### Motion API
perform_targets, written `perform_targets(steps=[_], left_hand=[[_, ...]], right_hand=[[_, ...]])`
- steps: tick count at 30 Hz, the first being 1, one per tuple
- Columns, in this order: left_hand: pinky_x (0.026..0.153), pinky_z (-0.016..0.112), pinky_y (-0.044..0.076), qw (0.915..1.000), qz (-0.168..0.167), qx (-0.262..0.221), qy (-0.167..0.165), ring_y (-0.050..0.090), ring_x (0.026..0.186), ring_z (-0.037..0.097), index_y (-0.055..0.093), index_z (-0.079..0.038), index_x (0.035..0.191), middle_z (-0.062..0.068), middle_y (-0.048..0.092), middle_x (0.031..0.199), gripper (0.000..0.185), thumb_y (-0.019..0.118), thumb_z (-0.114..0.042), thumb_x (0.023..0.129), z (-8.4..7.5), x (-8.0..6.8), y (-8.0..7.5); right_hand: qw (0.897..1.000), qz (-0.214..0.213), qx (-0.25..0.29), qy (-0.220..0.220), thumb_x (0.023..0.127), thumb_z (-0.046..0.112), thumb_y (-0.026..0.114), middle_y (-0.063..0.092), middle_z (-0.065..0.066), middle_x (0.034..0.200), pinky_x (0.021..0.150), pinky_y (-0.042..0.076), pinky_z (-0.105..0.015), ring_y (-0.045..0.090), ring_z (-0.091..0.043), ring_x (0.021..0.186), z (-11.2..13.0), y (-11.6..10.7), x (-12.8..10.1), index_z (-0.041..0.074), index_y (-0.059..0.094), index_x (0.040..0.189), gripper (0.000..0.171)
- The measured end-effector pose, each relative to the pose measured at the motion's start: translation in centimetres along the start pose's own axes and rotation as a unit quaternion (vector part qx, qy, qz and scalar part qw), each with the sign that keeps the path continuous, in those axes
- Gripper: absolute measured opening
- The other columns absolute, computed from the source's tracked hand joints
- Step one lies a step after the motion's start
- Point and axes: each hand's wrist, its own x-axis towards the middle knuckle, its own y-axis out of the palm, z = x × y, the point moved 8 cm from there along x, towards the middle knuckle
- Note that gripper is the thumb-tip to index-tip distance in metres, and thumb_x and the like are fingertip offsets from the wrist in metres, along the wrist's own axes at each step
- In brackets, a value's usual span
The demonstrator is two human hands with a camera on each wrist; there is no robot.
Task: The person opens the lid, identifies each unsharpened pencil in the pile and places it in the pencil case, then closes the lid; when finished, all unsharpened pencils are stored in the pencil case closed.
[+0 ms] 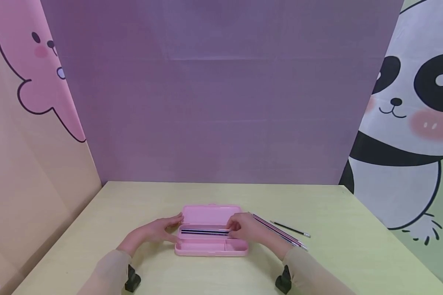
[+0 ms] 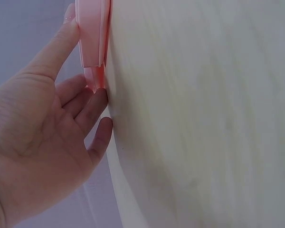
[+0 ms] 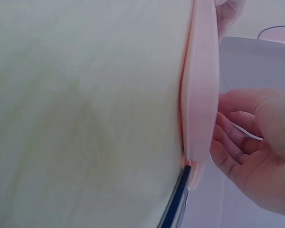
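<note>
An opened pink pencil case lies on the table, its lid folded back on the far side. Striped dark pencils lie lengthwise in its rear section. My left hand rests against the case's left end, thumb and fingers spread; the left wrist view shows the thumb touching the pink side. Over the right part of the case, my right hand pinches the right ends of the pencils with curled fingers. Its fingertips are partly hidden behind the case wall in the right wrist view.
Several striped pencils lie in a bundle on the table beside the right forearm. One dark pencil with a pale end lies apart, farther right. A small divider splits the front of the case. A purple panel stands behind the table.
</note>
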Motion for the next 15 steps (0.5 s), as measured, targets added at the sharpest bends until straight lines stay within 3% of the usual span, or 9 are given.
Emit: perform_targets(steps=[15], left_hand=[[0.113, 0.056, 0.02, 0.9999, -0.007, -0.001, -0.013, 0.022, 0.141, 0.038, 0.031, -0.013, 0.147, 0.014, 0.024, 0.154, 0.088, 0.075, -0.041, 0.076, 0.4, 0.0, -0.2]], right_hand=[[0.998, -0.056, -0.015, -0.01, 0.086, 0.013, 0.067, 0.064, 0.0, 0.084, 0.064, 0.051, -0.018, 0.054, -0.005, 0.072, -1.3, -4.3, -2.4, 0.002, 0.067, 0.098, 0.016]])
